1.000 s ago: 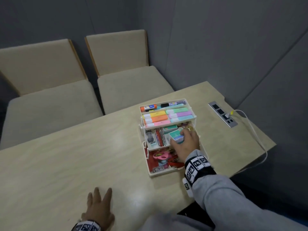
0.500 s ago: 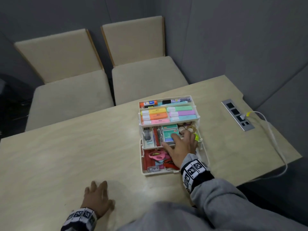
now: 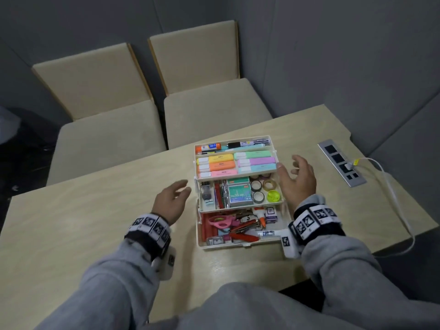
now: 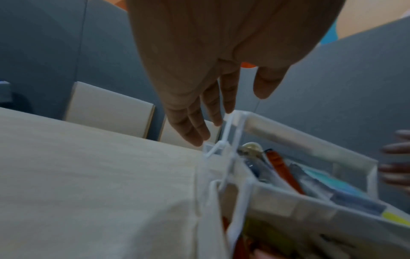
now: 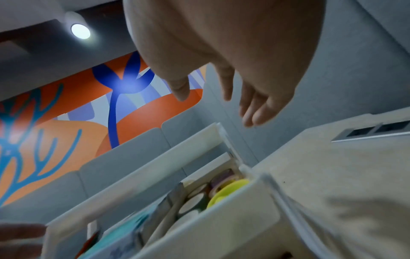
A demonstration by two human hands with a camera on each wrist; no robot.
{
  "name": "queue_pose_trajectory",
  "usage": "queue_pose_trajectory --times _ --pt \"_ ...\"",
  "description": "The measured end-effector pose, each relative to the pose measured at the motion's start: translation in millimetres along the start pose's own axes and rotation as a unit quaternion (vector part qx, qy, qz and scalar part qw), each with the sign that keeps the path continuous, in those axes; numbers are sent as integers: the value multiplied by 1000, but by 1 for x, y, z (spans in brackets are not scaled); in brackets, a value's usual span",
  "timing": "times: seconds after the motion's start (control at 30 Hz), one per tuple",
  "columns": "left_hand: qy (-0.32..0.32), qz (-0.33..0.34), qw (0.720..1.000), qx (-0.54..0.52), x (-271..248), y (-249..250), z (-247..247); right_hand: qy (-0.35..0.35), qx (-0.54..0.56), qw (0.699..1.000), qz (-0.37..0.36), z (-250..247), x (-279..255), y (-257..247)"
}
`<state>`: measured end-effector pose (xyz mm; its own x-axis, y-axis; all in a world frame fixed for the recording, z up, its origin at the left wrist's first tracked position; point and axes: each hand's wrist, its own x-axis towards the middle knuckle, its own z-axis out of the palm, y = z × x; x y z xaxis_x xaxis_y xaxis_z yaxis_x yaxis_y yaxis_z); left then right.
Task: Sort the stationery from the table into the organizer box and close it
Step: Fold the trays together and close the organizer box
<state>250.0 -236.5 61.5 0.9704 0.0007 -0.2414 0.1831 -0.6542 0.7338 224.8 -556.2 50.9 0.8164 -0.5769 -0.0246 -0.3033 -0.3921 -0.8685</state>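
Note:
The white three-tier organizer box stands open on the table. Its top tray holds highlighters, pens and a glue stick. A middle tray holds staple boxes, tape rolls and a yellow disc. Pink scissors, red tools and a glue bottle lie in the bottom. My left hand hovers open just left of the middle tray, fingers near the white hinge arm. Beside the box's right side, level with the top tray, my right hand hovers open and empty; its fingers are spread.
Bare beige table lies around the box. A metal power socket strip with a white cable plugged in sits at the right. Two beige chairs stand behind the table, against grey walls.
My right hand left the staple box in the middle tray and moved out to the box's right side. My left hand lifted off the table and came up to the box's left side.

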Motion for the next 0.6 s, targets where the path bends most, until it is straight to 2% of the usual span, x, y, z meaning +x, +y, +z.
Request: queue_pose_trajectory --times 0.07,0.13,0.2,0.27,0.33,0.47,0.6 --pt "-8 15 999 -34 4 18 8 -63 28 998 15 -6 11 2" --pt "-13 60 997 -42 3 29 17 -139 49 989 2 -9 13 2" --pt "-9 120 993 7 -1 30 24 -184 -3 981 -65 -12 14 3" --pt "-5 149 986 80 -2 26 29 -205 -88 964 -142 -12 13 8" --pt "-17 138 981 134 -4 24 30 -219 -139 950 -174 -14 13 13" --pt "-56 110 979 160 -9 31 27 -241 -202 933 -174 -18 14 16" --pt "-85 118 965 220 -18 30 27 -271 -317 884 -212 -25 7 8"
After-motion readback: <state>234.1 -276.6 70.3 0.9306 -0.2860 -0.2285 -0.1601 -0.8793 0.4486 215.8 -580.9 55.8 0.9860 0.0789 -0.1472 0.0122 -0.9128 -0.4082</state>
